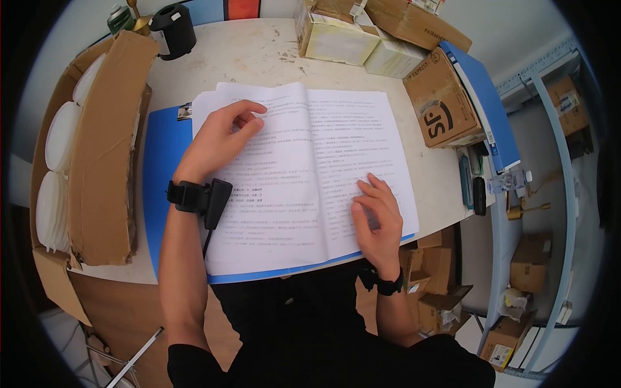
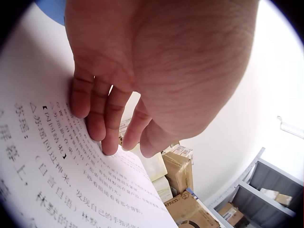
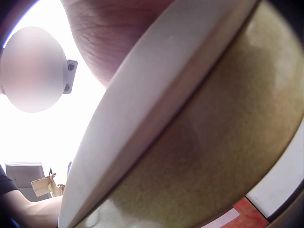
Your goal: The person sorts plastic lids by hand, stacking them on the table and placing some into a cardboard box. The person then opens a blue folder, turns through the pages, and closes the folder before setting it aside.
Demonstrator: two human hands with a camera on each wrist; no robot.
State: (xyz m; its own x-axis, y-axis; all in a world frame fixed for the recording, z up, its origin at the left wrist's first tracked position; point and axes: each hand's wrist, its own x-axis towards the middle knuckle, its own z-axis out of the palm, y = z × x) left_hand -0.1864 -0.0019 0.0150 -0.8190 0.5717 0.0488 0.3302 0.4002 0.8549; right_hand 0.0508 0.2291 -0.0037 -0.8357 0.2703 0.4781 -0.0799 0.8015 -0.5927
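Note:
A stack of printed sheets (image 1: 278, 213) lies spread in two page halves on a blue clipboard (image 1: 165, 136). Over the upper part of the left page is the left hand (image 1: 220, 139), its fingers loosely bent. In the left wrist view that hand's fingertips (image 2: 110, 147) hang right at the printed page (image 2: 71, 161), with nothing held. The right hand (image 1: 380, 223) rests on the lower right page near its outer edge, fingers relaxed and slightly spread. Only part of the right hand (image 3: 114, 28) shows in the right wrist view, above a pale edge close to the lens.
Left of the sheets stands a cardboard box (image 1: 103, 155) of stacked white lids or bowls. A black canister (image 1: 173, 32) is behind it. A brown carton (image 1: 443, 103) and a blue folder (image 1: 482, 103) stand right, beside small tools and a clear bottle (image 1: 508, 182).

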